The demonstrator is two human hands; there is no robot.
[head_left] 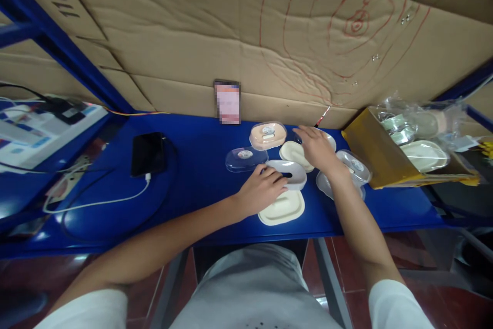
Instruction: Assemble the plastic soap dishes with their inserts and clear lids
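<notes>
My left hand [262,189] has its fingers curled over the near-left rim of a white oval dish [297,177] with a dark slot in its floor. Partly beneath that dish and my hand lies a cream oval tray [283,211]. Farther back, my right hand [316,147] reaches across with fingers stretched out, over or against a pale piece [329,140] that it largely hides. Beside its fingers is a cream oval piece [295,153]. A peach oval box [268,136] with a clear cover and round label sits to the left.
A clear oval lid [246,159] lies left of the dish; more clear lids [356,167] lie under my right forearm. An open carton [379,165] of wrapped pieces stands right. A propped phone [228,103], a cabled black device [147,154] and a cardboard wall [185,26] surround the blue table.
</notes>
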